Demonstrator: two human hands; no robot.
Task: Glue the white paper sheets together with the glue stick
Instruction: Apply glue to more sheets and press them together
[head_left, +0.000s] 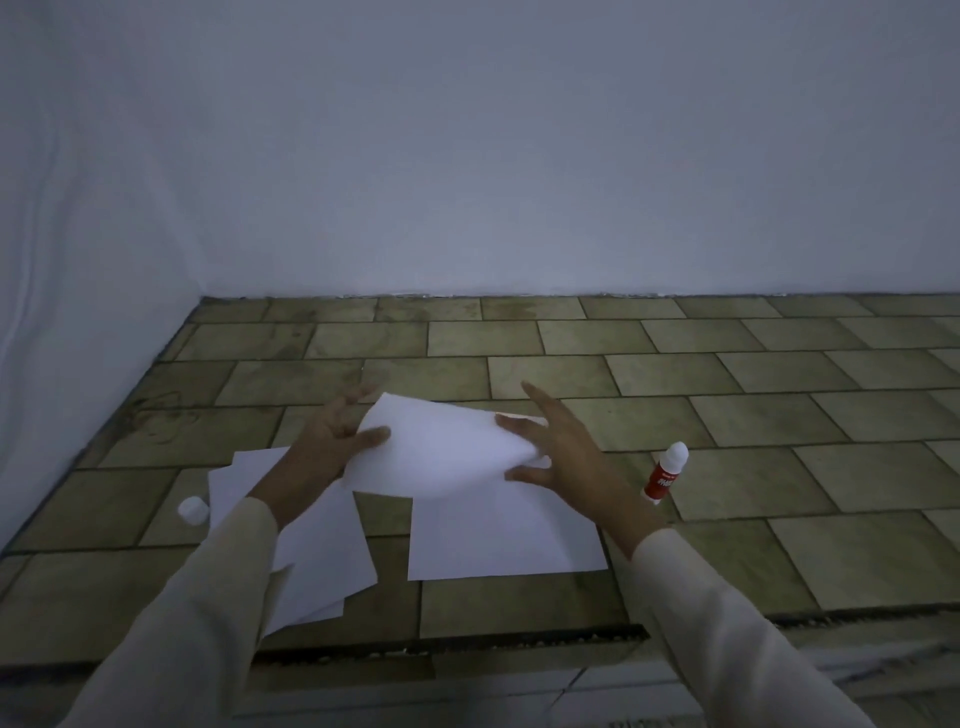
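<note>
A white paper sheet (441, 452) is held curved above the tiled surface between both hands. My left hand (327, 441) pinches its left edge with thumb on top. My right hand (556, 457) grips its right edge, fingers spread. Below it another white sheet (509, 540) lies flat. A loose pile of white sheets (317, 561) lies at the left, partly under my left sleeve. The red glue stick (666, 474) with a white tip stands uncapped to the right of my right hand. Its white cap (193, 511) rests at the far left.
The work surface is a tiled ledge (727, 415) with a front edge (519, 639) near me. A white wall (467, 156) rises at the back and another on the left. Bare tiles stretch to the right and behind the papers.
</note>
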